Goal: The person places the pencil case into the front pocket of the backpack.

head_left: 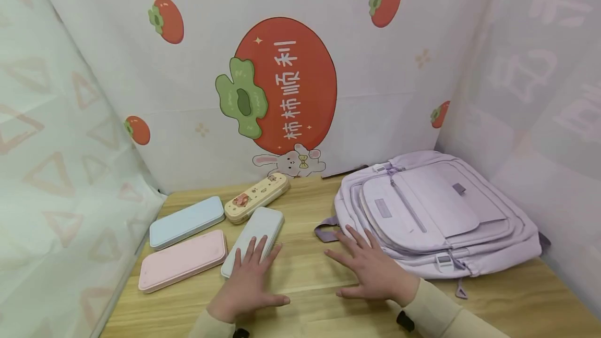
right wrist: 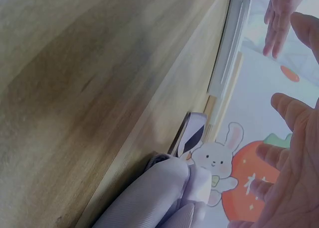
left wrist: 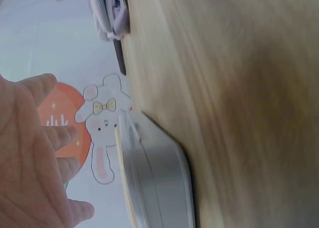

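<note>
My left hand [head_left: 249, 280] is held palm down with spread fingers, its fingertips overlapping the near end of a pale grey-white case [head_left: 259, 226] in the head view. In the left wrist view that case [left wrist: 164, 183] lies flat on the wood, below the raised left palm [left wrist: 30, 158]. My right hand [head_left: 371, 270], fingers also spread, hovers at the near left side of a lilac backpack [head_left: 422, 207] lying on its back. The right wrist view shows the right palm [right wrist: 294, 173] above the bag's edge [right wrist: 154, 198]. Neither hand holds anything.
On the left of the wooden table [head_left: 305, 306] lie a light blue case [head_left: 188, 221] and a pink case [head_left: 183, 261]. Behind the grey-white case is a cream case with printed pictures [head_left: 256, 197]. A strap [head_left: 326, 231] sticks out from the backpack. Printed cloth [head_left: 375, 82] hangs behind.
</note>
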{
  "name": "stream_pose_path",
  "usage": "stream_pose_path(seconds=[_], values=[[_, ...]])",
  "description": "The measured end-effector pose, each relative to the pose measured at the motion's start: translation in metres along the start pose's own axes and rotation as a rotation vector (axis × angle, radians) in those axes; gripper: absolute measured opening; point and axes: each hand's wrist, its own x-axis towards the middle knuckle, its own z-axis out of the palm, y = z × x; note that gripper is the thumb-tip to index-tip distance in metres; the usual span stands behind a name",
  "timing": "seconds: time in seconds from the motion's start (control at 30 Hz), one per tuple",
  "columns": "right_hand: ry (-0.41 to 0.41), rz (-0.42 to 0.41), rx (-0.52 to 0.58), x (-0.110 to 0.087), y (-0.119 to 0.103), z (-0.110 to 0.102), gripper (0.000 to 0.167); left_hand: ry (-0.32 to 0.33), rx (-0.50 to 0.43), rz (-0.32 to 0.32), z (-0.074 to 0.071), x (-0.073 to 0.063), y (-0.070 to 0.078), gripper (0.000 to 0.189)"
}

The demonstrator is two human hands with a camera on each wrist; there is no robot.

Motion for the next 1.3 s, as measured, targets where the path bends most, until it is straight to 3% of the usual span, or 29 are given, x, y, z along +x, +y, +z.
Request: stream_pose_path(seconds=[0.2, 0.47, 0.77, 1.07, 1.3], values=[[-0.013, 0.021, -0.001, -0.002, 0.003, -0.001, 0.075, 0.027, -0.010, 0.002, -0.006, 0.001, -0.009, 0.111], [0.049, 0.041, 0.028, -0.005, 0.010, -0.001, 0.073, 0.137, 0.030, 0.035, -0.007, 0.000, -0.022, 0.108], [0.058, 0.108, 0.038, -0.007, 0.017, -0.011, 0.071, 0.123, 0.000, -0.014, -0.009, -0.003, -0.031, 0.107], [0.128, 0.146, 0.029, -0.005, 0.021, -0.014, 0.059, 0.151, -0.054, 0.010, -0.007, -0.007, -0.039, 0.106], [0.115, 0.199, 0.019, -0.006, 0.026, -0.015, 0.058, 0.164, -0.076, -0.011, -0.006, -0.013, -0.048, 0.102]])
